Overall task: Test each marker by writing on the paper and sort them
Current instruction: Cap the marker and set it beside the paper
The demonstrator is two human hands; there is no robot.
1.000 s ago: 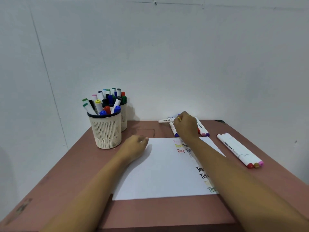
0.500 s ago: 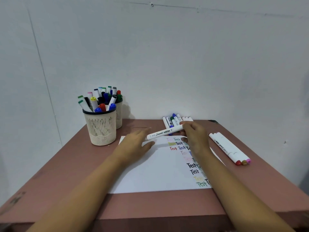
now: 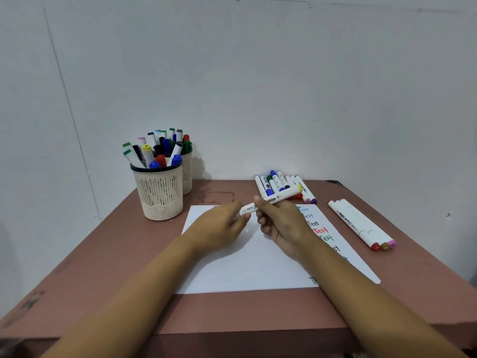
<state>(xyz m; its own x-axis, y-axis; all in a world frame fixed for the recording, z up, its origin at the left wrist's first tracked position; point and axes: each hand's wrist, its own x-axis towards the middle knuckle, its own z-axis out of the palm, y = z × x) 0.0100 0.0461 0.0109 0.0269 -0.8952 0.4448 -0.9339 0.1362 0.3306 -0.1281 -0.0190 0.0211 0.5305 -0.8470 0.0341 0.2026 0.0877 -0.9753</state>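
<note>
white marker (image 3: 284, 195), yellow end cap, held in air over top edge of paper (image 3: 245, 267), tilted, yellow end toward wall. r hand (image 3: 284, 226) curled round mid-barrel. l hand (image 3: 219, 228) looks to pinch near cap, contact blurry. handling: light, stiff plastic barrel, smooth so bit slippery; cap prob snaps on tight. best hold: barrel firm w/ r, cap pulled straight off w/ l fingertips. marker row (image 3: 278, 183) lies behind paper; three markers (image 3: 361, 226) at right.
</note>
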